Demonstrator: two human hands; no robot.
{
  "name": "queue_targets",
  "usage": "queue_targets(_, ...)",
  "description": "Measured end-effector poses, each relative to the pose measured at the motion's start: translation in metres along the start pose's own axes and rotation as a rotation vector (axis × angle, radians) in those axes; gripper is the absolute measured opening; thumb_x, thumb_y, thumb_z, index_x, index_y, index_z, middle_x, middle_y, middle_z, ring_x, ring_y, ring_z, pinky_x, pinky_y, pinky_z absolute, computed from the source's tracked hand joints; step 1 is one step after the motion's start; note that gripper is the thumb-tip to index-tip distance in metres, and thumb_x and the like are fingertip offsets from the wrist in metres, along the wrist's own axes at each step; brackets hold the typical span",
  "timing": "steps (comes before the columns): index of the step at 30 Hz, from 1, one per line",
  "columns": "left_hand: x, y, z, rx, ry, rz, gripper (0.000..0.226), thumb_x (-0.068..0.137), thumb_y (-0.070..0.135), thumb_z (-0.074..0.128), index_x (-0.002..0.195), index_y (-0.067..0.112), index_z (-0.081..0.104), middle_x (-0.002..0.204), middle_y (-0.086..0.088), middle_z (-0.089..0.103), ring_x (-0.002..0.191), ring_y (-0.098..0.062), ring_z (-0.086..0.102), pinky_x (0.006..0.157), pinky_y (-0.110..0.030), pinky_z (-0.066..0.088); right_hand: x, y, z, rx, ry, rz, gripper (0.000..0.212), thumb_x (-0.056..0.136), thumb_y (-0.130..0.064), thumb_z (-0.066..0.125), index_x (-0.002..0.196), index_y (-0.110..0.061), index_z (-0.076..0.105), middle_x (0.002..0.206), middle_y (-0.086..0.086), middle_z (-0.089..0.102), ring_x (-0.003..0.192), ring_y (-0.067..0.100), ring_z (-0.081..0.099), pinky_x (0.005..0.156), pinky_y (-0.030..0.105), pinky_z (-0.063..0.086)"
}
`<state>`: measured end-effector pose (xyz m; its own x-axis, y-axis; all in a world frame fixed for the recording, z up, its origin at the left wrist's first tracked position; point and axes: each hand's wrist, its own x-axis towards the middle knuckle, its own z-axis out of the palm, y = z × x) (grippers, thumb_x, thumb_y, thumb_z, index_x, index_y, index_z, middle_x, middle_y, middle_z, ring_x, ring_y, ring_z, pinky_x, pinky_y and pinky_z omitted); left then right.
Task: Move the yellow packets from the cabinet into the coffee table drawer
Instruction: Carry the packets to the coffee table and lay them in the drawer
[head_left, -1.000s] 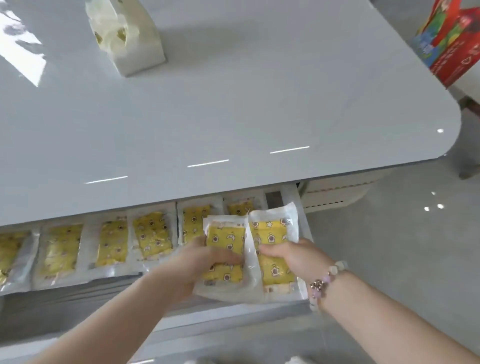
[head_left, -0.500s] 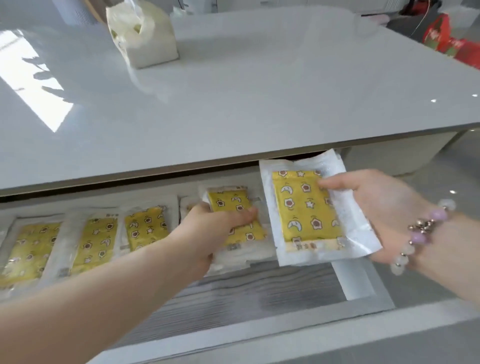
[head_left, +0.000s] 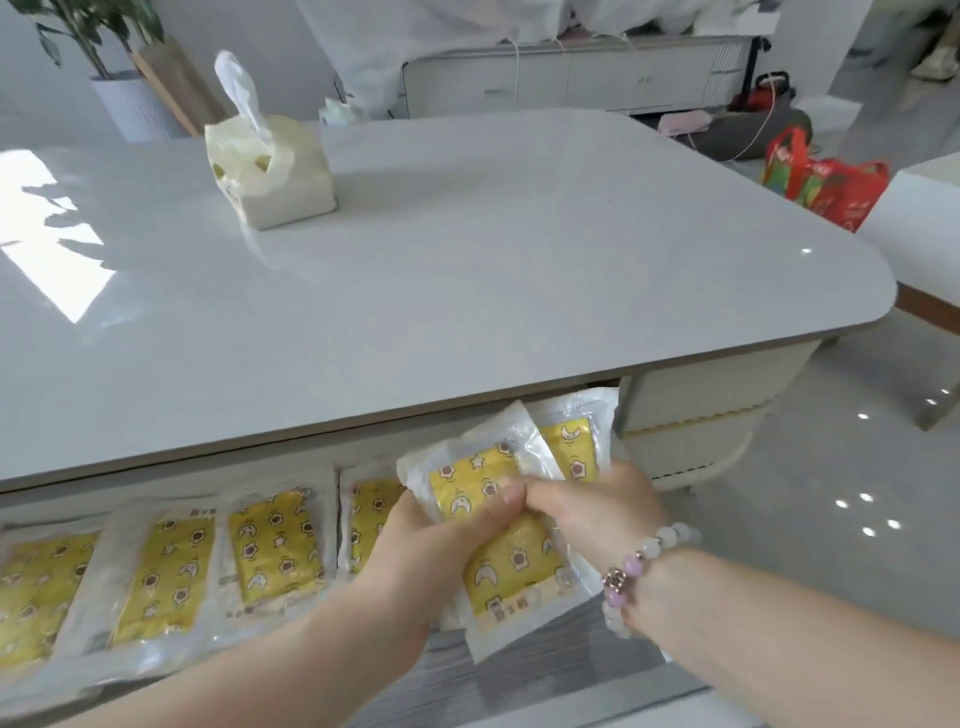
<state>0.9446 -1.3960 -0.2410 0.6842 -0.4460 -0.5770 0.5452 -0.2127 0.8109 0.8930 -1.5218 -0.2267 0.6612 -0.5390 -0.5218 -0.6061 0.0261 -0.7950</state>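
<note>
Lower centre, the left hand and right hand, apart half a second ago with one packet each, have come together. Both now pinch the overlapped packets just above the right end of the open drawer. Likely they go down as one stack beside the row already laid at lower left. Beyond, the glossy white tabletop carries a tissue pack at upper left. A low cabinet and red bags stand farther back.

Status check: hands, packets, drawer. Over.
Left hand and right hand both gripping held yellow packets, overlapped, at the open drawer's right end. Row of packets lies inside. Nothing seen blocking.
</note>
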Motion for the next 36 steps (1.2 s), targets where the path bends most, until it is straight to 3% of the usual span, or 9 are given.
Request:
queue_targets(9, 0.009, -0.007, -0.019, 0.060, 0.124, -0.061, 0.043, 0.076, 0.021, 0.076, 0.112, 0.012, 0.055, 0.087, -0.006, 0.075, 0.077, -0.025, 0.072, 0.078, -0.042, 0.056, 0.006, -0.003, -0.053, 0.012, 0.143, -0.046, 0.037, 0.080, -0.044, 0.068, 0.096, -0.011, 0.063, 0.092, 0.002, 0.062, 0.082, 0.020, 0.057, 0.062, 0.028, 0.037)
queue_targets(14, 0.010, -0.007, -0.007, 0.031, 0.118, -0.052, 0.035, 0.082, 0.035, 0.068, 0.107, 0.015, 0.056, 0.084, -0.004, 0.075, 0.081, -0.024, 0.071, 0.089, -0.045, 0.052, 0.018, -0.004, -0.036, -0.138, -0.108, 0.038, 0.022, 0.088, -0.048, 0.056, 0.097, -0.028, 0.059, 0.109, -0.001, 0.061, 0.094, 0.020, 0.053, 0.093, 0.027, 0.034)
queue_targets(20, 0.005, -0.001, 0.000, 0.127, 0.046, 0.041, 0.111, 0.046, 0.085, 0.050, 0.132, 0.015, 0.045, 0.123, 0.004, 0.060, 0.117, -0.021, 0.056, 0.104, -0.043, 0.041, 0.022, 0.008, -0.011, -0.349, -0.368, 0.020, 0.058, 0.098, -0.056, 0.023, 0.140, -0.021, 0.042, 0.142, -0.001, 0.045, 0.127, 0.020, 0.045, 0.106, 0.031, 0.030)
queue_targets(22, 0.004, 0.000, -0.002, 0.156, -0.066, 0.102, 0.085, 0.053, 0.066, 0.058, 0.121, 0.013, 0.053, 0.109, 0.004, 0.068, 0.104, -0.017, 0.065, 0.090, -0.036, 0.052, 0.027, 0.009, -0.002, -0.411, -0.391, 0.013, 0.065, 0.094, -0.063, 0.025, 0.141, -0.021, 0.039, 0.142, 0.005, 0.045, 0.126, 0.025, 0.047, 0.109, 0.041, 0.035)
queue_targets(24, 0.007, -0.004, -0.006, 0.259, -0.204, 0.218, 0.039, 0.071, 0.034, 0.068, 0.106, 0.017, 0.062, 0.090, 0.004, 0.075, 0.084, -0.011, 0.071, 0.068, -0.024, 0.057, 0.033, 0.012, -0.003, -0.430, -0.477, -0.010, 0.071, 0.089, -0.067, 0.034, 0.140, -0.018, 0.043, 0.137, 0.006, 0.051, 0.123, 0.024, 0.051, 0.108, 0.042, 0.037)
queue_targets(27, 0.020, -0.014, -0.023, 0.477, -0.280, 0.359, 0.053, 0.076, 0.012, 0.077, 0.122, 0.026, 0.055, 0.108, 0.007, 0.069, 0.095, -0.004, 0.067, 0.075, -0.020, 0.056, 0.040, 0.017, -0.020, -0.416, -0.652, -0.244, 0.039, 0.087, -0.048, 0.059, 0.117, -0.024, 0.062, 0.120, -0.005, 0.064, 0.113, 0.009, 0.059, 0.104, 0.033, 0.042)
queue_targets(30, 0.024, -0.028, -0.035, 0.788, -0.281, 0.634, 0.065, 0.071, 0.040, 0.079, 0.126, 0.048, 0.045, 0.125, 0.030, 0.042, 0.116, 0.009, 0.047, 0.094, -0.015, 0.046, 0.044, 0.027, -0.029, -0.475, -0.647, -0.474, 0.019, 0.082, -0.014, 0.071, 0.095, -0.028, 0.069, 0.101, -0.004, 0.072, 0.096, 0.010, 0.067, 0.089, 0.028, 0.052)
queue_targets(33, 0.022, -0.045, -0.035, 1.112, -0.229, 0.834, 0.071, 0.073, 0.078, 0.047, 0.127, 0.033, 0.041, 0.120, 0.031, 0.033, 0.105, 0.013, 0.039, 0.089, -0.006, 0.035, 0.045, 0.029, -0.029, -0.766, -0.522, -0.706, 0.008, 0.077, -0.024, 0.074, 0.073, -0.021, 0.068, 0.077, 0.000, 0.071, 0.072, 0.010, 0.064, 0.069, 0.025, 0.051)
queue_targets(36, 0.025, -0.064, -0.038, 1.318, -0.158, 0.946, 0.065, 0.083, 0.076, 0.032, 0.115, 0.021, 0.039, 0.105, 0.014, 0.037, 0.088, 0.001, 0.038, 0.079, -0.020, 0.037, 0.047, 0.031, -0.028, -0.950, -0.473, -0.852, 0.013, 0.077, -0.034, 0.072, 0.069, -0.026, 0.067, 0.065, -0.010, 0.062, 0.065, 0.005, 0.054, 0.062, 0.020, 0.045)
